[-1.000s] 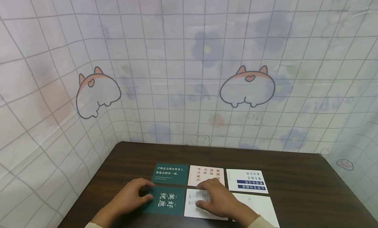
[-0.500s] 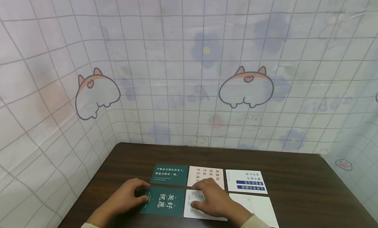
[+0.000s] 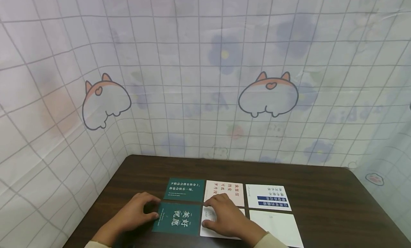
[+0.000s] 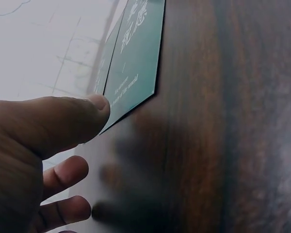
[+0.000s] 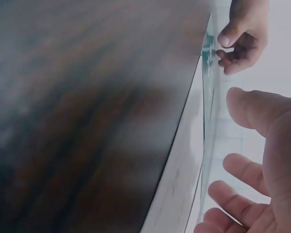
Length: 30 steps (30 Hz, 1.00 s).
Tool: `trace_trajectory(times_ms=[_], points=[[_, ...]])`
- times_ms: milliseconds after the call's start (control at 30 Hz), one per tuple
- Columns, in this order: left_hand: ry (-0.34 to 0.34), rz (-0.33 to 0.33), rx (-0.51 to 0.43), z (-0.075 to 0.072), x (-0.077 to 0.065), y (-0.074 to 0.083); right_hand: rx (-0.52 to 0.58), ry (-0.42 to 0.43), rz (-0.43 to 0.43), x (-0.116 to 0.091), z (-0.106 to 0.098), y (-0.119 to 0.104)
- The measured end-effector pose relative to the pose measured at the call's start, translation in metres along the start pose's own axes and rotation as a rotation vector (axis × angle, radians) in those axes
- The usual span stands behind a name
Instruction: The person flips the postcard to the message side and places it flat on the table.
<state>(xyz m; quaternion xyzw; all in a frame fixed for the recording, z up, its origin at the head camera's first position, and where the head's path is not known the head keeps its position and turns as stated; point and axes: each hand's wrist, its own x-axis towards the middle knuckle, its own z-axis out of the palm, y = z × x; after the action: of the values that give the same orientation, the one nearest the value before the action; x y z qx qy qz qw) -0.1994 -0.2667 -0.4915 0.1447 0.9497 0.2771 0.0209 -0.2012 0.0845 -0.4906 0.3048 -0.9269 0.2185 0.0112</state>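
Six-card layout aside, my left hand (image 3: 135,212) hovers at the left edge of the near green card (image 3: 179,219), thumb and fingers apart around its left side. In the left wrist view the thumb (image 4: 72,119) overlaps that card's corner. My right hand (image 3: 226,216) is over the white card with grey print (image 3: 208,214), hiding part of it, with fingers loosely bent and the thumb spread away. The right wrist view shows a gap between its thumb (image 5: 252,109) and fingers, with nothing held.
Behind lie a second green card (image 3: 184,189), a pinkish card with red writing (image 3: 221,186) and a white card with blue bars (image 3: 268,196). A plain white card (image 3: 276,226) lies at right. The dark wooden table (image 3: 337,205) meets a grid-patterned curtain (image 3: 192,116).
Both hands have shifted slightly left. The left hand has drawn off the near green card to its edge, and the right hand uncovers more of the plain white card.
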Motion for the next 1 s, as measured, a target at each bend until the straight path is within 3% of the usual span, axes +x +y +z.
trace_trajectory(times_ms=[433, 1000], points=[[-0.074, 0.004, -0.026, -0.003, 0.004, 0.0, 0.011, -0.053, 0.067, 0.009, 0.004, -0.011], [-0.084, -0.005, 0.001, -0.002, 0.009, 0.002, -0.038, -0.068, 0.069, 0.017, 0.009, -0.014]])
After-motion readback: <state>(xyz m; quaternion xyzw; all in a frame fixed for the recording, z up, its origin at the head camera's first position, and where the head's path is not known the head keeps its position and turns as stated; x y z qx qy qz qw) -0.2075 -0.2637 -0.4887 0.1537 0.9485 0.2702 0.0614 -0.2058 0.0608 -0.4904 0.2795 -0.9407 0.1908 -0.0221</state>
